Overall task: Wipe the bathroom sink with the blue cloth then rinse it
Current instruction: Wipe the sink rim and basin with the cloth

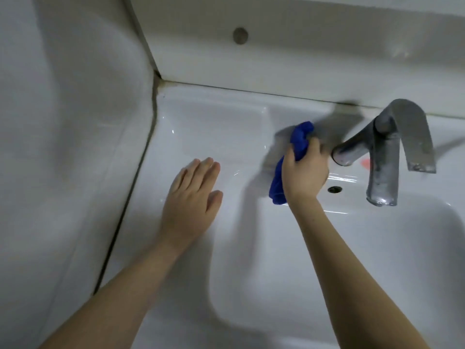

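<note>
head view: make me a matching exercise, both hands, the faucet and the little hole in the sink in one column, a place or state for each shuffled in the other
Column A
1. left hand
2. right hand
3. faucet
4. overflow hole

Column B
a. grips the blue cloth
b. fingers straight, at the left ledge of the sink
c. small and dark, between the right hand and the faucet
d. grey metal, at the back right of the sink

Pairs: 1-b, 2-a, 3-d, 4-c
</note>
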`<state>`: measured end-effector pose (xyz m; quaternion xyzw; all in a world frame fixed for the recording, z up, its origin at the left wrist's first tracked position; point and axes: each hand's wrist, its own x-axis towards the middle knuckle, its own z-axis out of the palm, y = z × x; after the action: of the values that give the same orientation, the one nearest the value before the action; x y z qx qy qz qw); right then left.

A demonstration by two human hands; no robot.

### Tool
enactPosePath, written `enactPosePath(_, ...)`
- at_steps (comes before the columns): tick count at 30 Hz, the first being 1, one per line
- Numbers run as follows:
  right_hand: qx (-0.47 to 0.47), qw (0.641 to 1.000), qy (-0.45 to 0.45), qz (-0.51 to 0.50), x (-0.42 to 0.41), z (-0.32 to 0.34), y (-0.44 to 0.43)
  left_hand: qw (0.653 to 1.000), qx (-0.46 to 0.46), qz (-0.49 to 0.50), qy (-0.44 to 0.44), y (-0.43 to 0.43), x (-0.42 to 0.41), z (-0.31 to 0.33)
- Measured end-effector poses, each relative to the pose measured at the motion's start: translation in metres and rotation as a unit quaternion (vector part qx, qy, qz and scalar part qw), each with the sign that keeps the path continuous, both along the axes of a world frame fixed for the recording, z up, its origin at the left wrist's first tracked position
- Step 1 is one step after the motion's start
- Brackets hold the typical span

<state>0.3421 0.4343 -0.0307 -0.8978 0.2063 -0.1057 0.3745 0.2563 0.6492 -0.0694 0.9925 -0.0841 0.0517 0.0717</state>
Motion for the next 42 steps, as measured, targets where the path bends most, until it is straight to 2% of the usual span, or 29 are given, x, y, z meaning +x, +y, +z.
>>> enactPosePath(1,-0.046,0.998,0.016,0.043,0.007,-0.004,0.012,1.0,0.001,0.001,0.004,0.0,0.001,0.0)
enactPosePath(3,-0.075,0.991,0.02,0.109,0.016,-0.001,0.031,1.0,-0.005,0.001,0.005,0.0,0.002,0.001)
enactPosePath(6,-0.122,0.98,0.044,0.15,0.017,0.006,0.004,1.0,-0.013,0.002,0.005,-0.001,0.001,0.004)
enactPosePath(9,-0.227,0.969,0.062,0.079,0.007,0.003,-0.045,1.0,-0.015,0.003,0.001,-0.003,0.002,0.007)
enactPosePath(11,-0.255,0.962,0.077,0.052,0.004,0.001,-0.05,1.0,-0.019,0.003,-0.006,-0.003,0.002,0.006)
enactPosePath(13,-0.214,0.972,0.094,0.018,0.014,0.003,-0.033,1.0,-0.02,0.002,-0.018,-0.002,0.002,0.004)
enactPosePath(15,-0.118,0.988,0.101,0.005,0.025,0.011,-0.006,0.999,-0.023,-0.001,-0.025,-0.002,0.002,0.002)
enactPosePath(17,-0.057,0.993,0.068,0.081,0.018,0.013,0.02,1.0,-0.02,-0.001,-0.02,-0.002,0.003,0.001)
enactPosePath(19,-0.053,0.982,0.048,0.176,-0.004,0.013,0.024,1.0,-0.014,-0.002,-0.013,-0.001,0.001,0.002)
enactPosePath(21,-0.122,0.971,0.064,0.195,-0.021,0.005,-0.001,1.0,-0.013,-0.005,-0.02,-0.001,0.001,0.002)
enactPosePath(23,-0.155,0.979,0.09,0.096,-0.024,0.003,-0.035,0.999,-0.015,-0.004,-0.029,-0.001,0.003,0.002)
enactPosePath(25,-0.144,0.983,0.112,-0.01,-0.015,0.005,-0.049,0.999,-0.019,-0.003,-0.031,-0.002,0.003,0.0)
enactPosePath(27,-0.146,0.98,0.136,-0.022,0.002,0.008,-0.035,0.999,-0.019,-0.003,-0.034,-0.001,0.003,0.0)
enactPosePath(31,-0.065,0.991,0.099,0.061,0.026,0.016,0.009,0.999,-0.011,-0.001,-0.031,0.0,0.002,-0.001)
enactPosePath(34,-0.048,0.979,0.052,0.191,0.0,0.014,0.011,1.0,-0.005,-0.003,-0.017,0.0,0.001,0.001)
enactPosePath(36,-0.072,0.969,0.045,0.233,-0.02,0.009,-0.009,1.0,-0.002,0.002,-0.015,-0.001,0.001,0.001)
enactPosePath(37,-0.085,0.973,0.055,0.208,-0.025,0.007,-0.023,1.0,-0.001,0.005,-0.015,-0.001,0.002,0.001)
enactPosePath(40,-0.106,0.99,0.088,0.006,-0.014,0.007,-0.049,1.0,0.001,0.004,-0.024,-0.001,0.004,-0.001)
enactPosePath(42,-0.084,0.991,0.096,-0.04,0.002,0.004,-0.031,1.0,0.006,0.005,-0.028,-0.001,0.004,-0.001)
